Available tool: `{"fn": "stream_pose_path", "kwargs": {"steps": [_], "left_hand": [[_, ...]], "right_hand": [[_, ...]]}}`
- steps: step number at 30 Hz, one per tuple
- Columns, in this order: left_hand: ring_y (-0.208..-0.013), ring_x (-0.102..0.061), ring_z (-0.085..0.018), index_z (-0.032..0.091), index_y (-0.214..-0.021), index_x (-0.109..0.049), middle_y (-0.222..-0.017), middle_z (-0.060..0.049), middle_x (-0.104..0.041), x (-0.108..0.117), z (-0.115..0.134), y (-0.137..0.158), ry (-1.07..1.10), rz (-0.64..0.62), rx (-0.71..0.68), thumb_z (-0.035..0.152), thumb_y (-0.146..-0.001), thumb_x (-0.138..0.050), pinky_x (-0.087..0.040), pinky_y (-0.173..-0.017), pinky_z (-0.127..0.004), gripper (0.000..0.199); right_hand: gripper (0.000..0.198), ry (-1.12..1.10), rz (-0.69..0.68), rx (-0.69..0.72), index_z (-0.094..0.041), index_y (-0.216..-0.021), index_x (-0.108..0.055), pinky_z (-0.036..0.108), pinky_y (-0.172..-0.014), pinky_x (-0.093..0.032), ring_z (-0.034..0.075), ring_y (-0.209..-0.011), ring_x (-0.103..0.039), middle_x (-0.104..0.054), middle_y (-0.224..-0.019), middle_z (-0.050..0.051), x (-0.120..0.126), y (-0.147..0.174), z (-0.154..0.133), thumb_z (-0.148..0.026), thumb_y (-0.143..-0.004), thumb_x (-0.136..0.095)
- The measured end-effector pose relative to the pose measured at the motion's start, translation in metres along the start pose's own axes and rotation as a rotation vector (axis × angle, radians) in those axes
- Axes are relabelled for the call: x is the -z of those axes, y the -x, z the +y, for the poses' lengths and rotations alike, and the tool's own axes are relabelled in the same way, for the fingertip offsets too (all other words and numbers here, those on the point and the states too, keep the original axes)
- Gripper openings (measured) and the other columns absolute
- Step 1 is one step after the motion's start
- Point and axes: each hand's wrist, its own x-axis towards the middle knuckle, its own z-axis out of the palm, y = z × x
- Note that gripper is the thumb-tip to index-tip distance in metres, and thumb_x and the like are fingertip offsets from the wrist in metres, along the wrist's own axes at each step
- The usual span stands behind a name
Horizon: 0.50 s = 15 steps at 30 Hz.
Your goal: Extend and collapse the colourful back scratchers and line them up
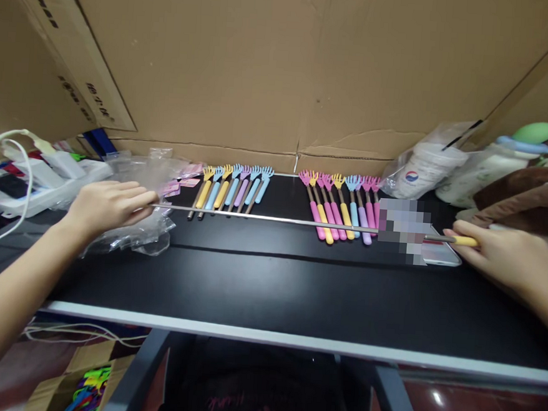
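Here in the head view, a thin metal rod spans the gap between the two hands, its long axis running side to side, almost level, dipping slightly to the right. The left hand is curled in at the far-left end, fingers closed on it, whatever tip is there hidden. The right hand wraps the yellow grip at the other end, so neither hand is nearer: each has one end.

Look beyond the rod: a left row of claw-headed sticks and a right row of claw-headed sticks, the rod crossing in front of the right row's handles; touching or above, I can't tell. Clear plastic bags crowd the left hand, a bagged cup stands behind on the right, cardboard walls off the back. The widest room is nearside, table running to its pale edge.
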Motion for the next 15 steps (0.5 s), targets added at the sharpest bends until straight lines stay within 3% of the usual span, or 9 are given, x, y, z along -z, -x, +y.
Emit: {"fn": "stream_pose_path", "kwargs": {"steps": [3,6,10,15], "left_hand": [[-0.068,-0.05,-0.012,0.023,-0.075,-0.051,-0.062,0.005,-0.059,0.005,0.004,-0.009,-0.032,0.04,-0.02,0.029,-0.091,-0.039,-0.029,-0.055,-0.021,0.021],[-0.066,-0.053,-0.011,0.023,-0.074,-0.053,-0.063,0.006,-0.061,0.013,0.021,-0.027,-0.045,0.094,-0.077,0.029,-0.091,-0.039,-0.03,-0.054,-0.021,0.023],[-0.063,-0.057,-0.01,0.022,-0.076,-0.057,-0.067,0.004,-0.065,0.028,0.064,-0.06,0.09,0.153,-0.192,0.027,-0.091,-0.04,-0.03,-0.052,-0.022,0.023],[-0.056,-0.055,-0.011,0.019,-0.074,-0.056,-0.061,0.001,-0.06,0.051,0.129,-0.094,0.307,0.063,-0.25,0.029,-0.094,-0.036,-0.026,-0.048,-0.022,0.03]], "right_hand": [[0.026,0.022,0.031,0.025,-0.023,-0.091,-0.062,0.027,-0.053,-0.021,0.015,-0.056,-0.048,-0.063,-0.069,0.009,0.003,-0.003,-0.012,-0.044,-0.077,-0.057],[0.019,0.035,0.106,0.071,-0.023,-0.085,-0.059,0.026,-0.053,-0.02,0.016,-0.057,-0.049,-0.063,-0.068,0.008,0.013,0.001,-0.043,-0.038,-0.082,-0.049],[0.02,-0.039,0.144,0.208,-0.022,-0.078,-0.054,0.025,-0.053,-0.019,0.018,-0.06,-0.053,-0.062,-0.067,0.006,0.033,0.013,-0.097,-0.037,-0.084,-0.043],[0.021,-0.117,0.203,0.359,-0.023,-0.083,-0.058,0.025,-0.051,-0.018,0.016,-0.056,-0.054,-0.064,-0.066,0.003,0.047,0.026,-0.153,-0.035,-0.085,-0.041]]}}
